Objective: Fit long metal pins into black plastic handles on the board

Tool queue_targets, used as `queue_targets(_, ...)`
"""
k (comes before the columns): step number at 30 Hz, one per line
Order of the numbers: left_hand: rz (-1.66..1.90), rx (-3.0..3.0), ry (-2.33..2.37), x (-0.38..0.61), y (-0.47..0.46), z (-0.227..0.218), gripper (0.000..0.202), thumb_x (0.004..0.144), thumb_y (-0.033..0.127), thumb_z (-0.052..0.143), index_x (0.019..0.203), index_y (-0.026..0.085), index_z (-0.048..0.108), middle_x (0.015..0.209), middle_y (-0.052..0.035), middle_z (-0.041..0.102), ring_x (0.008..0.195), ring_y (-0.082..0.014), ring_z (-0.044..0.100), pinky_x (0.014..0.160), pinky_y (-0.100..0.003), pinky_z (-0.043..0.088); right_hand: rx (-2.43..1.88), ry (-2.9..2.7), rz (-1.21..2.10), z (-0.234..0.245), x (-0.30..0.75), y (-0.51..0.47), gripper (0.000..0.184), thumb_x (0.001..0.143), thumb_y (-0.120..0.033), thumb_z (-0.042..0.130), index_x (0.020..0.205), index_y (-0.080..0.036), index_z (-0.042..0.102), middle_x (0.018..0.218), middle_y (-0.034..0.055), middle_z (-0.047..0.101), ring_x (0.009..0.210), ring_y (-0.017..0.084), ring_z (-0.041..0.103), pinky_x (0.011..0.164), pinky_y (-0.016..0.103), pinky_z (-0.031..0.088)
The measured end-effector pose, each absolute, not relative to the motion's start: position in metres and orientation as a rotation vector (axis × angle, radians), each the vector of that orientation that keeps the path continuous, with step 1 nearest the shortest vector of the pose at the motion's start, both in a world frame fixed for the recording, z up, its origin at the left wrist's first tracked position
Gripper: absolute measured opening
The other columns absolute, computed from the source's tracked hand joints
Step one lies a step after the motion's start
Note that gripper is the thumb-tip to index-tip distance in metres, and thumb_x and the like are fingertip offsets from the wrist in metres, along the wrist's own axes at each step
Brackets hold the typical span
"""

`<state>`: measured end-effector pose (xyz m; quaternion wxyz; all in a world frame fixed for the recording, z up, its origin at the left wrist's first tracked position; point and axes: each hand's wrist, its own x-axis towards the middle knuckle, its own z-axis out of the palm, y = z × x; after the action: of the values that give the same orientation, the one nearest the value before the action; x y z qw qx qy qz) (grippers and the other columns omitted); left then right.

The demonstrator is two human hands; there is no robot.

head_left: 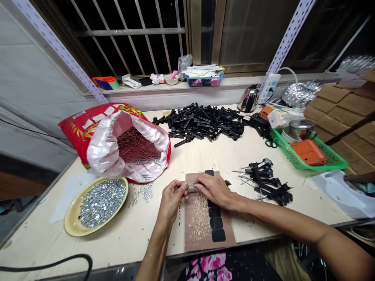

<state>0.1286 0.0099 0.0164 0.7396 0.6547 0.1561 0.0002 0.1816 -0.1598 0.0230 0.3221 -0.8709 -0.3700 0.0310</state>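
Above a brown mat (191,242), my left hand (173,195) pinches one end of a thin metal rod (191,185). My right hand (215,190) has its fingers closed at the rod's other end, and part of what they grip is hidden. Small beige bits (199,222) lie scattered over the mat. Down its right side runs a column of black square pads (216,223), the upper ones partly covered by my right hand. To the right lies a group of black plastic parts (268,181) with metal rods sticking out.
A red sack (79,128) of thin reddish rods (136,146) lies open at left. Before it stands a yellow plate (68,218) heaped with small metal pieces (102,201). Black plastic parts (205,121) are piled behind. A green basket (331,166) and cardboard boxes (336,113) are at right.
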Motion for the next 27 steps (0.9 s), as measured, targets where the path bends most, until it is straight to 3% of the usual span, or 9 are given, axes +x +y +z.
queue_targets(4,-0.005,1.451,0.333,0.127,0.009,0.019,0.026,0.071,0.036,0.07,0.076,0.013,0.06,0.056,0.0038,0.055,0.051,-0.0084,0.05,0.055,-0.021,0.04,-2.399,-1.046,-0.007,0.024,0.179,-0.162,0.02,0.096,-0.027,0.04,0.089,-0.017,0.056,0.083,0.0042,0.06,0.074,0.014,0.055,0.063,0.023,0.037)
queue_targets(10,-0.146,1.317,0.359,0.128,0.012,0.018,0.03,0.065,0.036,0.076,0.073,0.012,0.06,0.054,0.0039,0.054,0.048,-0.0069,0.048,0.05,-0.019,0.039,-2.373,-1.155,-0.006,0.021,0.182,-0.164,0.018,0.095,-0.024,0.039,0.093,-0.016,0.056,0.09,0.005,0.057,0.075,0.013,0.052,0.06,0.023,0.036)
queue_targets(14,-0.138,1.369,0.342,0.129,0.012,0.018,0.026,0.067,0.034,0.074,0.073,0.012,0.06,0.055,0.0033,0.055,0.049,-0.007,0.049,0.05,-0.019,0.04,-2.183,-1.017,0.224,0.015,0.186,-0.164,0.023,0.095,-0.025,0.038,0.085,-0.015,0.056,0.077,0.0014,0.057,0.068,0.012,0.05,0.059,0.022,0.036)
queue_targets(17,-0.182,1.328,0.353,0.129,0.012,0.02,0.027,0.065,0.034,0.076,0.072,0.012,0.061,0.055,0.003,0.056,0.049,-0.0067,0.049,0.049,-0.019,0.04,-2.045,-0.91,0.342,0.016,0.19,-0.167,0.024,0.095,-0.026,0.042,0.082,-0.015,0.059,0.075,0.0002,0.057,0.07,0.012,0.052,0.062,0.023,0.038)
queue_targets(21,-0.272,1.166,0.39,0.131,0.007,0.02,0.03,0.064,0.036,0.077,0.074,0.011,0.062,0.056,0.0016,0.058,0.049,-0.0061,0.05,0.051,-0.018,0.042,-2.02,-0.865,0.206,0.02,0.192,-0.176,0.014,0.09,-0.025,0.053,0.087,-0.016,0.064,0.085,0.0019,0.059,0.079,0.013,0.054,0.072,0.025,0.04)
queue_targets(27,-0.304,1.066,0.426,0.135,-0.004,0.02,0.033,0.062,0.034,0.08,0.079,0.011,0.064,0.065,-0.0009,0.062,0.05,-0.005,0.052,0.051,-0.017,0.045,-2.075,-0.794,0.18,0.023,0.186,-0.186,0.015,0.09,-0.027,0.054,0.086,-0.017,0.064,0.081,0.0009,0.06,0.076,0.012,0.054,0.071,0.025,0.039)
